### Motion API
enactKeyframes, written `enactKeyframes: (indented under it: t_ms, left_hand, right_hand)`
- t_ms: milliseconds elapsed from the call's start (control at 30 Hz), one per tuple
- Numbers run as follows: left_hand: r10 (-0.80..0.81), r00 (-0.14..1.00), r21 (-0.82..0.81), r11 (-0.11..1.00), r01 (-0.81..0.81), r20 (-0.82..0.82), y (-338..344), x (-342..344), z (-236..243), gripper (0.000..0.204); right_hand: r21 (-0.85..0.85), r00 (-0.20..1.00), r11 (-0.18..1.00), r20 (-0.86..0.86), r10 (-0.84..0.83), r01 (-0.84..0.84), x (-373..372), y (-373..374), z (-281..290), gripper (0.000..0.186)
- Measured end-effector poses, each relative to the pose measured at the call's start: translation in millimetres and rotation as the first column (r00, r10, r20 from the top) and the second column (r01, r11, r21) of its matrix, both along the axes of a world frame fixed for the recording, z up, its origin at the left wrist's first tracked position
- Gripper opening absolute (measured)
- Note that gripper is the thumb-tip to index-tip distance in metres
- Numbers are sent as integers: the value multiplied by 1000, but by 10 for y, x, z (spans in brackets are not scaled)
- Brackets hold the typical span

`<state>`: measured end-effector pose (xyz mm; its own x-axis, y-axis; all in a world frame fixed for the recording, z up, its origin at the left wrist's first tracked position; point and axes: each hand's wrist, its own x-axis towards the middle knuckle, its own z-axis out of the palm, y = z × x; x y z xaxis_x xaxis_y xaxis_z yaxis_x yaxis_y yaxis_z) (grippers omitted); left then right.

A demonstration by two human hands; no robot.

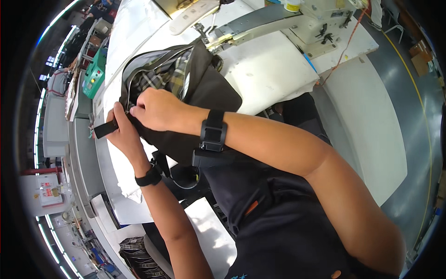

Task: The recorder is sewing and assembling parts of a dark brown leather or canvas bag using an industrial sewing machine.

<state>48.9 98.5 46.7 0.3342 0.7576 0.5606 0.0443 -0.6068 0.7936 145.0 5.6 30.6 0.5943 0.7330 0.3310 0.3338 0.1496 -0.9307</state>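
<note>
A dark bag (213,91) with an open zipper and a yellow, grey and black plaid lining lies on the white sewing table (260,65). My left hand (121,132) grips the bag's left edge, thumb on top, where a short black strap (106,129) sticks out. My right hand (155,107) is closed at the zipper on that same edge, fingertips pinched beside my left thumb; what exactly they pinch is too small to make out. The sewing machine (290,35) stands just beyond the bag.
A green machine (94,73) is at the left. A red cord (341,58) hangs at the right. Plaid pieces (137,255) lie on a seat at lower left. A white curved panel (367,130) borders the aisle. Co-workers (100,11) are at upper left.
</note>
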Motion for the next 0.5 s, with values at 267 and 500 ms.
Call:
enactKeyframes:
  t_ms: [267, 500]
  left_hand:
    - [104, 990, 167, 982, -87, -96, 273, 148, 141, 35]
    - [-103, 981, 176, 975, 132, -167, 303, 514, -111, 20]
  right_hand:
    - [-105, 979, 974, -2, 202, -201, 451, 143, 215, 35]
    - [-74, 952, 982, 266, -151, 176, 406, -182, -132, 24]
